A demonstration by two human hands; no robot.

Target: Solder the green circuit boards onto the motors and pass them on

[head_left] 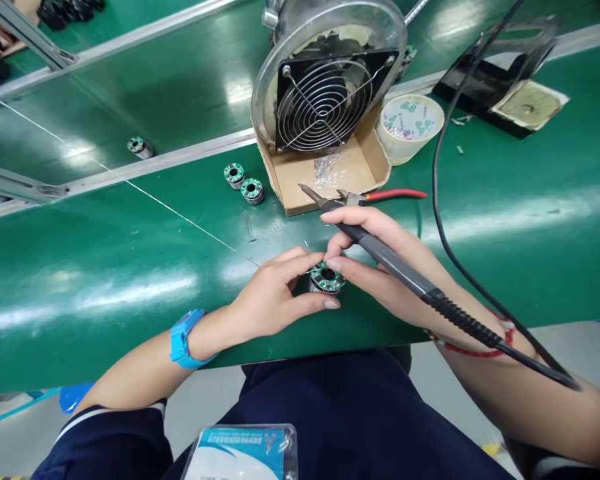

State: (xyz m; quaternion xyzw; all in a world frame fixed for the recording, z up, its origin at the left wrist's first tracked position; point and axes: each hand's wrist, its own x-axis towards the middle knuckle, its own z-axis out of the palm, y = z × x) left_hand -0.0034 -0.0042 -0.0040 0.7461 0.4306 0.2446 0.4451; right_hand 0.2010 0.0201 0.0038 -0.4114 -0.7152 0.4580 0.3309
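Note:
A small round part with a green ring-shaped circuit board on top (327, 277) stands upright near the bench's front edge. My left hand (280, 287) wraps around its left side, fingers and thumb on it, with thin solder wire running in from the left. In my right hand (375, 260) lies a dark soldering iron (393, 259), its tip pointing up and left, away from the part. The thumb and a finger of that hand meet at the part's upper edge. Two similar round parts (235, 175) (252, 191) stand farther back on the left.
Behind my hands, a fan (325, 103) stands over a cardboard tray (300, 200) with metal clippings. Red-handled cutters (395, 194), a tape roll (413, 127) and an iron stand with sponge (530, 107) are to the right. A black cable (436, 180) loops over the right side. Another part (140, 147) sits at back left.

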